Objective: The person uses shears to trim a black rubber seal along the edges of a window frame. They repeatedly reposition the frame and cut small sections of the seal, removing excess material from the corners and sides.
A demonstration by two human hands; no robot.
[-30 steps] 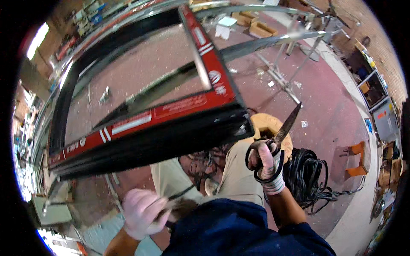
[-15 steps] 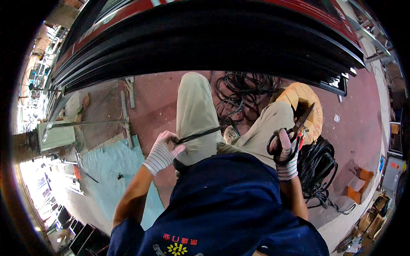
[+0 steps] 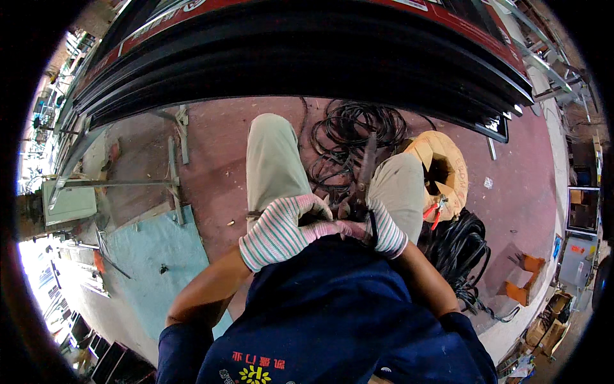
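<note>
Both hands, in striped gloves, meet in front of my lap. My left hand (image 3: 279, 232) is curled closed on a thin black strip, now almost wholly hidden; a dark bit shows beside the glove. My right hand (image 3: 385, 233) is closed round the dark handles of large scissors (image 3: 366, 168), whose blades point away from me between my knees. The fingertips of both hands touch or nearly touch, and what lies between them cannot be made out.
A tan ring-shaped roll (image 3: 458, 176) lies right of my knee, with red-handled pliers (image 3: 436, 211) on it. Black strip coils lie ahead (image 3: 332, 137) and at right (image 3: 457, 249). Stacked black frames (image 3: 307, 64) block the far side. A pale blue sheet (image 3: 157, 256) lies left.
My right hand has brought the scissors leftward from beside the roll to my left hand at the middle. My left hand has moved right, and the strip that stretched across my knee is now mostly hidden.
</note>
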